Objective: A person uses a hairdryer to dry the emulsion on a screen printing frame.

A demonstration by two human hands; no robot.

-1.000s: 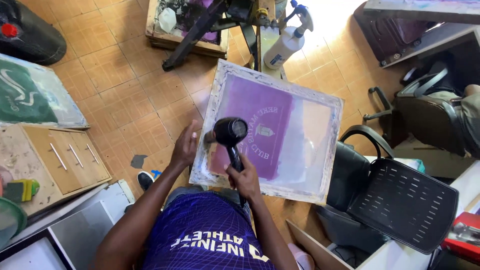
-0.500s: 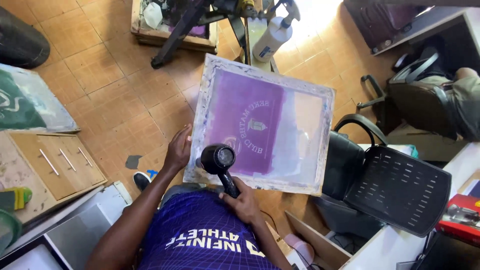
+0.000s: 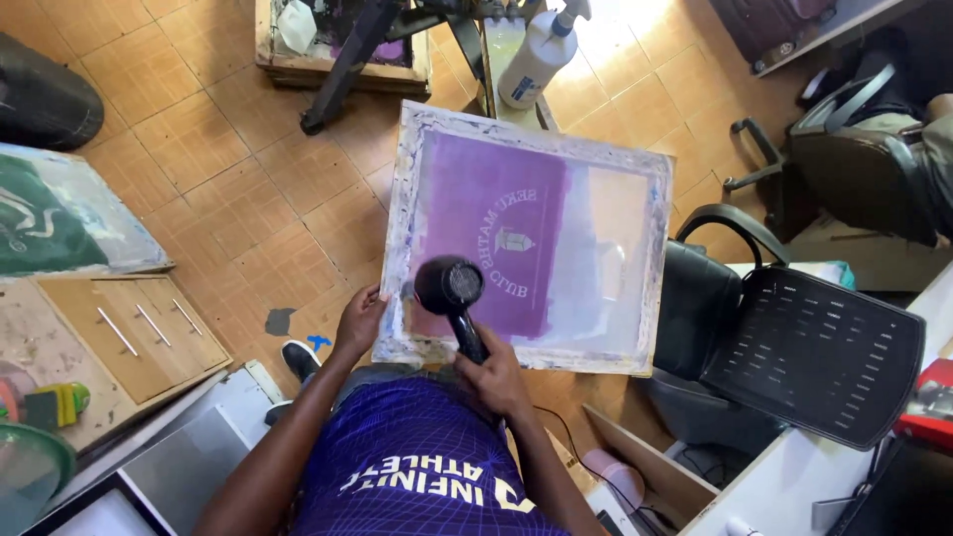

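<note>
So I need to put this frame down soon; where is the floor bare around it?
Bare tiles lie left of the screen frame, between it and the green screen. To the right, the black chairs crowd in. Ahead stand a spray bottle and a press stand.

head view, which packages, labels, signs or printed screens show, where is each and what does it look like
Printing screen: centre, tilted up off the floor, pale frame, purple mesh, pale lettering, left hand at its edge.
Green screen: far left, flat.
Spray bottle: top, white, labelled.
Red box: right edge.
</note>
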